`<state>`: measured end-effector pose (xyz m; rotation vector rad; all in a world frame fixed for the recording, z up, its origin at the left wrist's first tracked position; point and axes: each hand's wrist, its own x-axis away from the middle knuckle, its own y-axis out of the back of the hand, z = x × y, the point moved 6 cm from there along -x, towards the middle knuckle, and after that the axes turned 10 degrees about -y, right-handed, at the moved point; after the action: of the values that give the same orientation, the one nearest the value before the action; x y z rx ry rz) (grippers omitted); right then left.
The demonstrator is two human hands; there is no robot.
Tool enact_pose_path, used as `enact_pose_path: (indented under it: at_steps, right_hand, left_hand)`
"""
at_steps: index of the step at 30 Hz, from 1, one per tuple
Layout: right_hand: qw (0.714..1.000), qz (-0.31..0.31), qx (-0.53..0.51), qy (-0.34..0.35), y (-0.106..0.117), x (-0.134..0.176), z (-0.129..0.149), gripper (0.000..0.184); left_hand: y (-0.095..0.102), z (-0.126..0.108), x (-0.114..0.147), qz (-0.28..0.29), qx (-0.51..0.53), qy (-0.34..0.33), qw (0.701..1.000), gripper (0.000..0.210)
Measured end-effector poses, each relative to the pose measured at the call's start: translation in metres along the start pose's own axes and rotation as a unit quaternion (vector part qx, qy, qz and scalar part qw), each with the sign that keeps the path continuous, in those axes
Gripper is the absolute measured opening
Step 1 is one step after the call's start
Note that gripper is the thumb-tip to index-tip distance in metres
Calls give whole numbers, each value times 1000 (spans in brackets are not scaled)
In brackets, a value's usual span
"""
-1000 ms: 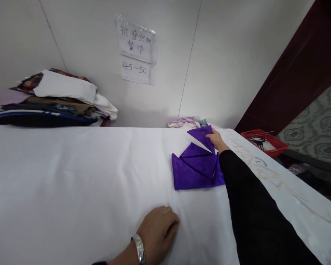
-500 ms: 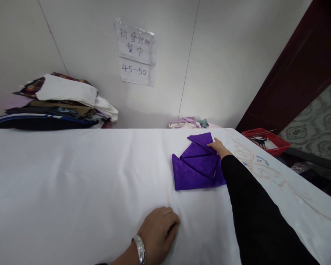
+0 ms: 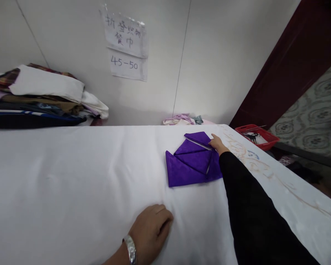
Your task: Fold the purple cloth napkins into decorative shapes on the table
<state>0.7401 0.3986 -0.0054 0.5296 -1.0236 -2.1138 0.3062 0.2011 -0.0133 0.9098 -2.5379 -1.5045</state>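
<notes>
Several folded panels make up the purple cloth napkin [image 3: 194, 162], which lies on the white tablecloth [image 3: 99, 191] right of the middle. At its upper right corner, my right hand [image 3: 219, 143] has its thumb and fingers on the edge of the top flap [image 3: 200, 138]. A thin pale gap shows between that flap and the panels below it. My left hand [image 3: 152, 229], with a silver bracelet [image 3: 130, 249] on its wrist, rests curled on the tablecloth in front of the napkin. Nothing shows in it, and its fingertips are partly hidden.
A stack of folded clothes [image 3: 44, 95] stands at the back left. Pink and grey cloths [image 3: 180, 119] lie behind the table's far edge. Off the right edge sits a red basket [image 3: 267, 141] with black-handled scissors [image 3: 252, 137]. Handwritten paper signs [image 3: 127, 44] hang on the wall.
The napkin's top flap has shifted, and a pale gap has opened beneath it. My right hand has moved slightly along its edge. My left hand stays resting; the whole view has shifted a little.
</notes>
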Motion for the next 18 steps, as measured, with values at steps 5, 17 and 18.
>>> enact_pose_path:
  at_steps: [5,17,18]
  right_hand:
    - [998,-6,-25,-52,5,4,-16,70]
    - [991,5,-127,-41,-6,15,14,60]
    - [991,3,-130,-37,-6,15,17,59]
  left_hand:
    - [1,0,-1,-1,-2,-5,1000,20]
    - [3,-1,-2,1,0,-9,1000,21]
    - [3,-1,-2,1,1,-9,1000,21]
